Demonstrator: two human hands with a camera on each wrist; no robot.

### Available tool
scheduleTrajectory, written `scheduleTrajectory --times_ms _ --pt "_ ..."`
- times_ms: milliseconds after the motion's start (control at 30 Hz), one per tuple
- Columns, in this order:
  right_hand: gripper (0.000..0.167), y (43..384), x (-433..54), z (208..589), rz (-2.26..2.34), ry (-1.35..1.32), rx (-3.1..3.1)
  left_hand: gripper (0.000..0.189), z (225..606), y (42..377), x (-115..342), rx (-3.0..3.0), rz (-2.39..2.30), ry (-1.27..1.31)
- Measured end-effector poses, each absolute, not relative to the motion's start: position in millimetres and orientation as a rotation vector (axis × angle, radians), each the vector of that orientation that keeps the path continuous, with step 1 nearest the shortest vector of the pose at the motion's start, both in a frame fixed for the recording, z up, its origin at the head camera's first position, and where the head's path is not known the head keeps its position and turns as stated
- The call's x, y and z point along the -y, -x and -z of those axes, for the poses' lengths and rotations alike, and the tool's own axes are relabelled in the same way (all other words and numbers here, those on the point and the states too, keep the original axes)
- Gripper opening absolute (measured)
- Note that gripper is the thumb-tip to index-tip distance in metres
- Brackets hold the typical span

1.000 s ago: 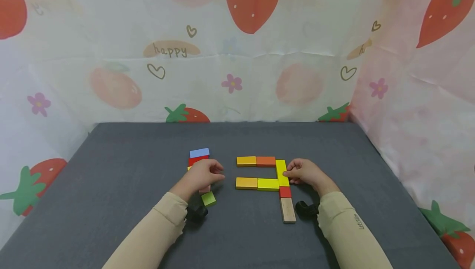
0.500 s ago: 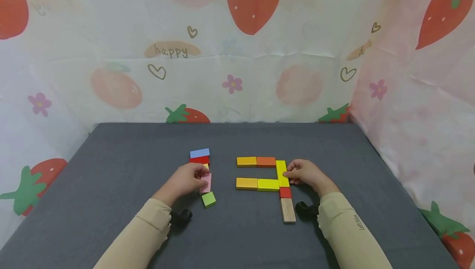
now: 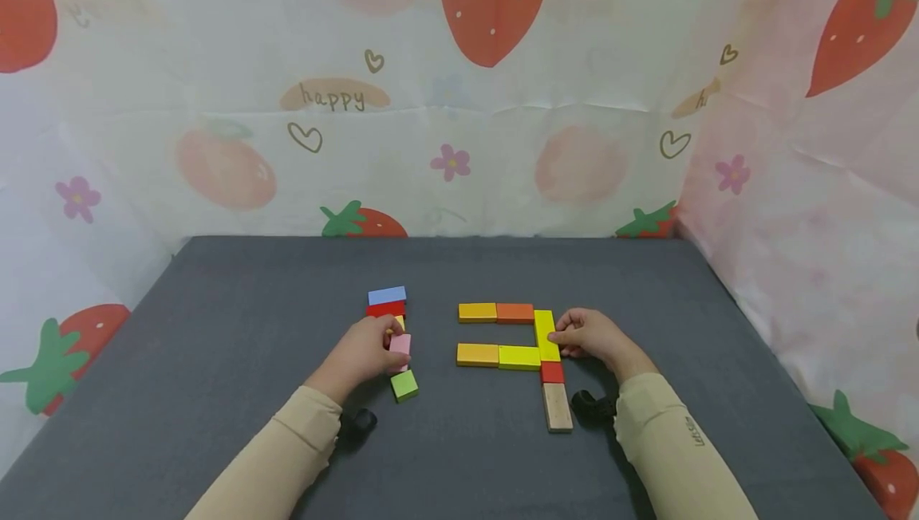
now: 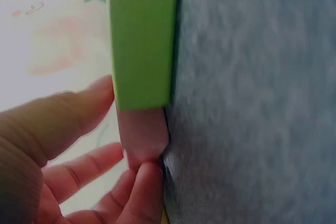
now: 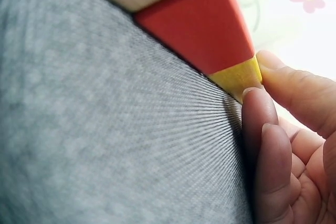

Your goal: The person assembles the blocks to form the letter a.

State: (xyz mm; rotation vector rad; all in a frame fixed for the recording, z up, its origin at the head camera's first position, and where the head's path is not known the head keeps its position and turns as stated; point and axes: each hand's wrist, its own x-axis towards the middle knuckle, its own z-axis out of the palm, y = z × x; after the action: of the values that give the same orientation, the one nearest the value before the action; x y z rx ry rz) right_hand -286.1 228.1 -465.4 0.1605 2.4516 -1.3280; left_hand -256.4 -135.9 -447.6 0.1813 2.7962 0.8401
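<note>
My left hand (image 3: pixel 361 353) holds the pink block (image 3: pixel 400 351) between thumb and fingers, in a column of blocks on the left. In the left wrist view, fingertips meet the pink block (image 4: pixel 144 135) just past the green block (image 4: pixel 140 48). The near end of that column is the green block (image 3: pixel 404 386). My right hand (image 3: pixel 594 339) pinches the right edge of a long yellow block (image 3: pixel 546 335), thumb on its top. In the right wrist view, the yellow block (image 5: pixel 239 78) sits against a red block (image 5: pixel 202 27), with the fingertips at its side.
Beyond the left hand lie a red block (image 3: pixel 385 309) and a blue block (image 3: pixel 386 296). Two rows run left from the yellow block, one with an orange block (image 3: pixel 514 313). A plain wood block (image 3: pixel 558 407) ends the right column. A printed curtain (image 3: pixel 459 169) borders the grey table (image 3: pixel 459 464).
My left hand has drawn back leftward from over the left column and taken hold of the pink block, which has shifted slightly right. The right hand has stayed put.
</note>
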Motion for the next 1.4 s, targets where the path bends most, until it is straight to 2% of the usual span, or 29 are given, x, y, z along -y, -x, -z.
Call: scheduleTrajectory --times_ms 200,767,1400 --pt "0.024 285 -228 464 1.327 -0.159 -2.456 0.037 443 252 130 -2.802 -0.814 -0.210" --pt "0.022 286 -226 467 1.308 -0.196 -2.473 0.058 444 251 123 -2.695 -0.766 -0.134" --pt "0.023 287 -226 467 1.303 -0.208 -2.467 0.040 435 240 114 -2.664 -0.713 -0.212"
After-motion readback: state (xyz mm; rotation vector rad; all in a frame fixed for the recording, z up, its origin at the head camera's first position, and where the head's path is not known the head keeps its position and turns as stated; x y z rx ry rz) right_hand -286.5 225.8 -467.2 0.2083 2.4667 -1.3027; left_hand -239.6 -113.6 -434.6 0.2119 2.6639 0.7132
